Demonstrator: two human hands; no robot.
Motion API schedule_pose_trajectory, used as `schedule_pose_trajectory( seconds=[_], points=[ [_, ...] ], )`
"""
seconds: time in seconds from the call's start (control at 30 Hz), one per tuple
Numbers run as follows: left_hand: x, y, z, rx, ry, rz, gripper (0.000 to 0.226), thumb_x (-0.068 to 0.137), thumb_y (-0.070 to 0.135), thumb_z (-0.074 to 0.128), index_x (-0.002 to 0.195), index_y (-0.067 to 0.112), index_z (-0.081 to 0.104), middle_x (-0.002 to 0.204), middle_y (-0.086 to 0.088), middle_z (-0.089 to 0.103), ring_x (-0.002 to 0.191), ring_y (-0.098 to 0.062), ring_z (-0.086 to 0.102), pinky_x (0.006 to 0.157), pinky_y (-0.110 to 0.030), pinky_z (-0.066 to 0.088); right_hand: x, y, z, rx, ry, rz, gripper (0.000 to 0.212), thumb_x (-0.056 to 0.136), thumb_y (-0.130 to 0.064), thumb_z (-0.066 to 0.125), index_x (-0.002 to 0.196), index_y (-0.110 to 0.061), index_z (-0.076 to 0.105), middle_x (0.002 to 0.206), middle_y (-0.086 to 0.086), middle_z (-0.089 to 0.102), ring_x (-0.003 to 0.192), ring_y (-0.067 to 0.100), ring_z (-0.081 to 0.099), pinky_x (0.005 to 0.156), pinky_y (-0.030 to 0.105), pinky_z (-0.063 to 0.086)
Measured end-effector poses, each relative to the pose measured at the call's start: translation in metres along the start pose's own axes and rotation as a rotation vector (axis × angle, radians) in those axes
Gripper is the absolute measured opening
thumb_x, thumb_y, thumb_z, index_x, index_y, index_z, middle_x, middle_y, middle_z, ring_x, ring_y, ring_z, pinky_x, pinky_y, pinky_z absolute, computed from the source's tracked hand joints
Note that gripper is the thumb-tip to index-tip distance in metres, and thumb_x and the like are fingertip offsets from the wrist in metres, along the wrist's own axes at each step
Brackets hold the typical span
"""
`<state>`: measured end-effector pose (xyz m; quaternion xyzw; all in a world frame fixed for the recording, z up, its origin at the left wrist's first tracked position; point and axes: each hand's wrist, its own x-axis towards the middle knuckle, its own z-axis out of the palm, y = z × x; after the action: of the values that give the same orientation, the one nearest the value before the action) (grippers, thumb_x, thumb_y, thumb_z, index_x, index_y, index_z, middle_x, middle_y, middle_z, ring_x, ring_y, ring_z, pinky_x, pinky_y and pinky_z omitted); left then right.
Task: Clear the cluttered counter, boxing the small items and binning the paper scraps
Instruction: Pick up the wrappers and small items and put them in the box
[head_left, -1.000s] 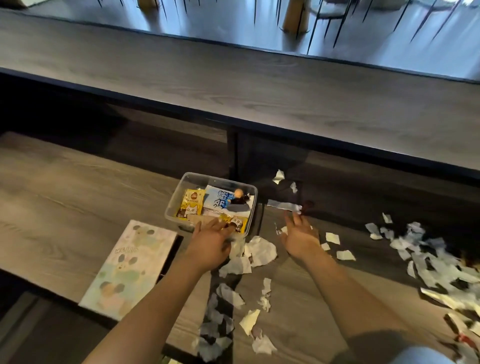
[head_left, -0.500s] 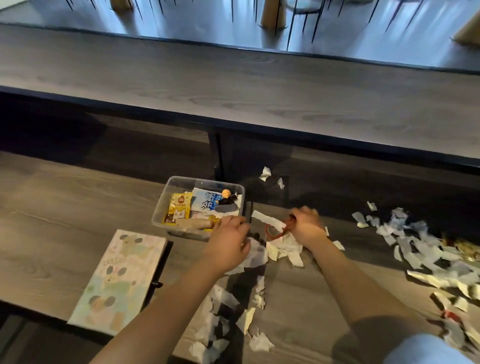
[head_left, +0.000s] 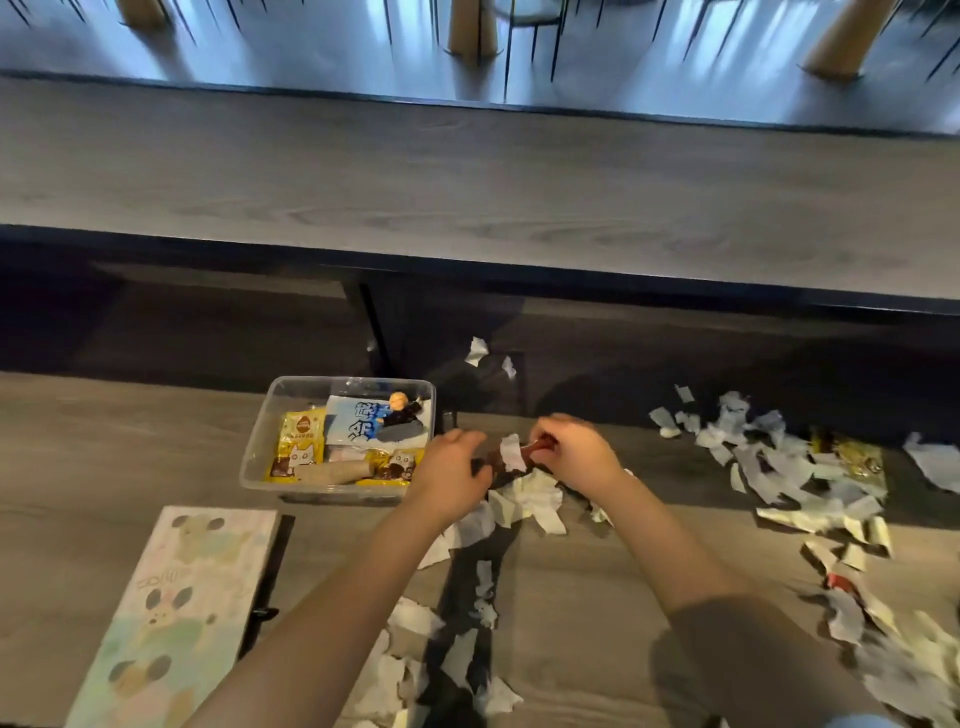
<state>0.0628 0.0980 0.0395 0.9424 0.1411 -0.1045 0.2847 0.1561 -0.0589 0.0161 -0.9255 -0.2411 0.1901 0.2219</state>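
**Hands Together Just Right of the Box**

Pinched in the curled fingers of the right hand (head_left: 576, 460): a small red-brown item (head_left: 537, 448), held over the counter (head_left: 104, 441) with one white scrap (head_left: 511, 452) stuck against it. Facing it from the other side, the left hand (head_left: 452, 467), fingers curled at the item's dark end. Gripping or only touching? Impossible to tell from this angle.

Directly beneath both hands, a crumpled cluster of paper scraps (head_left: 527, 499) lying on the wood. Just beside the left hand, on its left, the clear box (head_left: 254, 460). Sitting flat on the counter and already loaded: yellow snack packets (head_left: 298, 441), a blue-and-white packet (head_left: 358, 421), and a little figure (head_left: 399, 404) with an orange head near the back wall.

Nearer the camera and further left, a pastel notebook (head_left: 182, 613) lying flat. Out to the right, well apart from the hands, a wide spread of torn paper (head_left: 779, 462). More pieces (head_left: 415, 654) trailing toward the near edge. Far back, two stray bits (head_left: 476, 351) in the shadow under the raised shelf (head_left: 467, 197).
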Motion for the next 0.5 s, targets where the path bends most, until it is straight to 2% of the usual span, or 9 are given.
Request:
schedule_pose_trajectory(
  seconds=[0.1, 0.2, 0.33, 0.43, 0.5],
  points=[
    [0.001, 0.013, -0.006, -0.075, -0.016, 0.041, 0.056, 0.091, 0.020, 0.052, 0.143, 0.018, 0.034, 0.148, -0.005, 0.035, 0.137, -0.023, 0.031, 0.112, -0.033, 0.027, -0.022, -0.011, -0.016, 0.015, 0.194, -0.068, 0.014, 0.084, -0.016, 0.064, 0.097, -0.014, 0.068, 0.102, 0.006, 0.062, 0.099, 0.023, 0.057, 0.083, 0.035, 0.047],
    [0.001, 0.025, -0.012, -0.182, -0.017, 0.137, 0.054, 0.090, 0.013, 0.050, 0.142, 0.015, 0.035, 0.149, -0.005, 0.034, 0.138, -0.021, 0.029, 0.113, -0.029, 0.022, -0.045, -0.021, -0.033, -0.118, 0.292, -0.107, 0.019, 0.090, -0.017, 0.055, 0.105, -0.014, 0.066, 0.103, 0.007, 0.059, 0.100, 0.023, 0.052, 0.081, 0.036, 0.045],
    [0.002, 0.035, -0.009, -0.191, -0.109, 0.264, 0.053, 0.087, 0.012, 0.054, 0.138, 0.017, 0.042, 0.145, -0.004, 0.039, 0.137, -0.022, 0.032, 0.115, -0.036, 0.027, -0.067, -0.027, -0.041, -0.469, 0.398, -0.109, 0.009, 0.078, -0.013, 0.064, 0.085, -0.012, 0.068, 0.086, 0.007, 0.064, 0.086, 0.031, 0.059, 0.067, 0.037, 0.044],
    [-0.001, 0.041, -0.001, -0.195, -0.147, 0.282, 0.053, 0.087, 0.013, 0.055, 0.138, 0.016, 0.042, 0.145, -0.002, 0.040, 0.135, -0.021, 0.035, 0.113, -0.037, 0.030, -0.081, -0.028, -0.047, -0.425, 0.411, -0.006, 0.013, 0.083, -0.015, 0.057, 0.091, -0.013, 0.067, 0.090, 0.006, 0.064, 0.090, 0.029, 0.058, 0.075, 0.038, 0.044],
    [-0.002, 0.046, 0.006, -0.177, -0.164, 0.345, 0.053, 0.087, 0.016, 0.058, 0.138, 0.016, 0.043, 0.142, -0.001, 0.044, 0.132, -0.020, 0.039, 0.111, -0.033, 0.032, -0.093, -0.028, -0.053, -0.274, 0.414, 0.013, 0.014, 0.086, -0.017, 0.057, 0.095, -0.015, 0.068, 0.093, 0.006, 0.064, 0.093, 0.027, 0.057, 0.080, 0.038, 0.045]
  ],
)
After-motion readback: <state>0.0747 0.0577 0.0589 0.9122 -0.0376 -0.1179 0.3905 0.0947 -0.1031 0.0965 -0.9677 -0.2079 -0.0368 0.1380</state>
